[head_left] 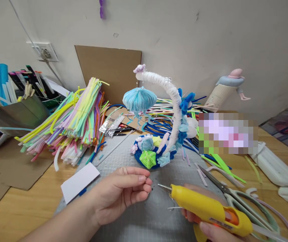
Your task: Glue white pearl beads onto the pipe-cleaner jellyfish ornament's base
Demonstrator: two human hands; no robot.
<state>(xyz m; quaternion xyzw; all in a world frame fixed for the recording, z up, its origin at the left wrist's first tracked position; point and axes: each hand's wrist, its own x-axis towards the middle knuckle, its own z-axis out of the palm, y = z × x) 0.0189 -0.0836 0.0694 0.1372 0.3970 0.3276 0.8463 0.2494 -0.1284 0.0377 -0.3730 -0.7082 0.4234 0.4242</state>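
My right hand (213,232) grips a yellow glue gun (204,203), its metal nozzle pointing left toward my other hand. Thumb and fingertips pinched together, my left hand (125,188) is closed; whatever it holds is too small to make out. Just beyond both hands stands a pipe-cleaner ornament with a white curved arch (175,101) rising from a round blue base (139,160). A light-blue jellyfish (139,99) hangs from the arch's tip. On the base sit a green starfish shape (148,159) and small flowers.
A grey cutting mat (118,151) lies under the work. Scissors (231,191) rest at the right. Bundled pipe cleaners (78,121) pile up at the left, behind a white card (80,181). A cardboard sheet (108,70) leans on the wall.
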